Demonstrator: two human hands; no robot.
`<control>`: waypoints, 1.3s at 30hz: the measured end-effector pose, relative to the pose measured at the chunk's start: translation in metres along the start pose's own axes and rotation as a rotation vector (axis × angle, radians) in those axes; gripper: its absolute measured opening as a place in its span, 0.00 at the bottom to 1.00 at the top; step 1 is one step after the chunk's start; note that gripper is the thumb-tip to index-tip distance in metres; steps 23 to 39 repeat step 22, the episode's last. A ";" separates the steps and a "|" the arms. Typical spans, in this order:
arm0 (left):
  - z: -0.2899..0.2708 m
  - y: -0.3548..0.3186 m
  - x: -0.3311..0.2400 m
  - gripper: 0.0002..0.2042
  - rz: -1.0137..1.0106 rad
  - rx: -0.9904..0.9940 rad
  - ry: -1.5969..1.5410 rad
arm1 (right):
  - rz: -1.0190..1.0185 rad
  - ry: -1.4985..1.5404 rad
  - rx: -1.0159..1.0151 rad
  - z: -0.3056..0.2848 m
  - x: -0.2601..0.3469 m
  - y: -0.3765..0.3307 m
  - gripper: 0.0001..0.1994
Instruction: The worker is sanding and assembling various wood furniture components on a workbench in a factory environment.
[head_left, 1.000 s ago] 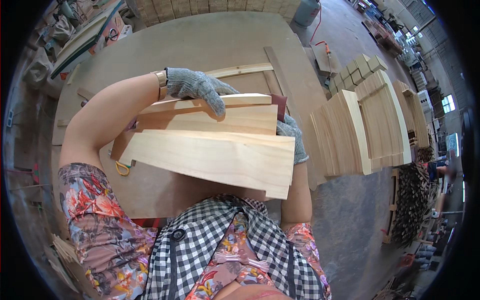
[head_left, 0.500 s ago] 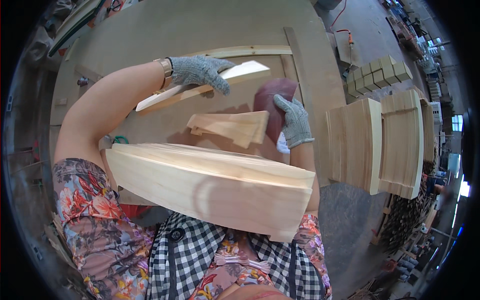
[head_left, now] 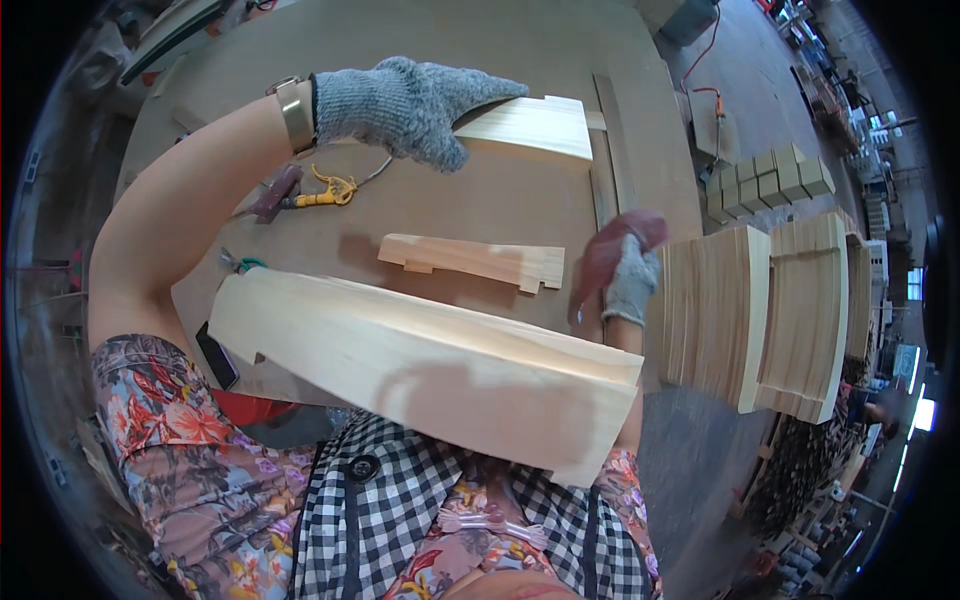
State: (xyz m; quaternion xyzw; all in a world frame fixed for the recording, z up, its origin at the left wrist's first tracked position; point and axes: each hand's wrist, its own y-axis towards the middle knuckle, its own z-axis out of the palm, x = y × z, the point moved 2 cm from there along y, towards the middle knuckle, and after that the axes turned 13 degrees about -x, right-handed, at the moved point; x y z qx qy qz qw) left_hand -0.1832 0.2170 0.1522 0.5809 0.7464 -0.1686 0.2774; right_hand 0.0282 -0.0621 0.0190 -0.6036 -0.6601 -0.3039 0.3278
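My left hand [head_left: 405, 112], in a grey knit glove, is closed over a pale wooden board [head_left: 545, 125] at the far side of the table; the glove hides the board's left part. My right hand [head_left: 632, 288], also gloved, grips a bent, reddish-brown sheet of sandpaper [head_left: 612, 250] near the table's right edge, apart from the board. Between the hands, a notched wooden piece [head_left: 470, 260] lies on the tabletop. Closest to my body, a row of similar pale curved boards [head_left: 430, 365] stands stacked, partly hiding my right forearm.
A yellow air blow gun [head_left: 330, 188] and a dark red wad [head_left: 275, 195] lie left of centre. Green-handled scissors [head_left: 245, 263] and a dark phone-like slab [head_left: 215, 355] sit at the left. Stacked curved boards [head_left: 712, 310] and wooden blocks [head_left: 770, 183] stand at the right.
My left hand has moved up with the board, which has shifted right and turned. My right hand has moved right and nearer with the sandpaper. The yellow blow gun has come into view.
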 end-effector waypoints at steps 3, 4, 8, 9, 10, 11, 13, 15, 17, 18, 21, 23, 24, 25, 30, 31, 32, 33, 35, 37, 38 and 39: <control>-0.034 -0.027 -0.014 0.38 -0.004 -0.031 0.127 | -0.166 0.217 -0.117 -0.029 0.027 -0.002 0.22; -0.043 -0.037 -0.012 0.38 -0.018 -0.046 0.141 | -0.232 0.253 -0.167 -0.040 0.050 -0.007 0.20; -0.106 -0.089 0.007 0.26 0.074 -0.395 -0.060 | -0.986 -0.295 -0.464 -0.084 0.082 -0.014 0.19; -0.128 -0.103 0.004 0.25 -0.028 -0.423 -0.324 | -0.821 -0.002 -0.419 -0.097 0.103 -0.021 0.20; -0.151 -0.126 -0.001 0.24 -0.138 -0.457 -0.582 | -1.396 -0.673 -0.840 -0.116 0.108 -0.035 0.19; -0.175 -0.147 -0.006 0.25 -0.204 -0.531 -0.668 | -1.312 -1.088 -0.949 -0.135 0.126 -0.059 0.23; -0.204 -0.195 -0.010 0.23 -0.066 -0.604 -0.904 | -1.036 -1.364 -0.962 -0.168 0.165 -0.112 0.26; -0.235 -0.246 -0.007 0.21 0.100 -0.575 -1.193 | -1.483 -0.885 -0.965 -0.206 0.164 -0.114 0.24; -0.227 -0.290 -0.014 0.22 0.067 -0.960 -0.848 | -1.217 -1.083 -1.040 -0.217 0.171 -0.149 0.20; -0.226 -0.313 -0.017 0.23 0.093 -1.277 -0.511 | -0.997 -0.653 -0.791 -0.255 0.145 -0.111 0.22; -0.221 -0.322 -0.013 0.25 0.087 -1.184 -1.270 | -1.252 -0.542 -0.739 -0.234 0.162 -0.155 0.27; -0.219 -0.329 0.002 0.25 0.107 -1.146 -1.393 | -1.387 -0.480 -0.715 -0.212 0.191 -0.206 0.29; -0.219 -0.329 0.002 0.25 0.107 -1.146 -1.393 | -1.387 -0.480 -0.715 -0.212 0.191 -0.206 0.29; -0.219 -0.329 0.002 0.25 0.107 -1.146 -1.393 | -1.387 -0.480 -0.715 -0.212 0.191 -0.206 0.29; -0.219 -0.329 0.002 0.25 0.107 -1.146 -1.393 | -1.387 -0.480 -0.715 -0.212 0.191 -0.206 0.29; -0.219 -0.329 0.002 0.25 0.107 -1.146 -1.393 | -1.387 -0.480 -0.715 -0.212 0.191 -0.206 0.29; -0.219 -0.329 0.002 0.25 0.107 -1.146 -1.393 | -1.387 -0.480 -0.715 -0.212 0.191 -0.206 0.29; -0.219 -0.329 0.002 0.25 0.107 -1.146 -1.393 | -1.387 -0.480 -0.715 -0.212 0.191 -0.206 0.29; -0.219 -0.329 0.002 0.25 0.107 -1.146 -1.393 | -1.387 -0.480 -0.715 -0.212 0.191 -0.206 0.29; -0.219 -0.329 0.002 0.25 0.107 -1.146 -1.393 | -1.387 -0.480 -0.715 -0.212 0.191 -0.206 0.29; -0.219 -0.329 0.002 0.25 0.107 -1.146 -1.393 | -1.387 -0.480 -0.715 -0.212 0.191 -0.206 0.29; -0.219 -0.329 0.002 0.25 0.107 -1.146 -1.393 | -1.387 -0.480 -0.715 -0.212 0.191 -0.206 0.29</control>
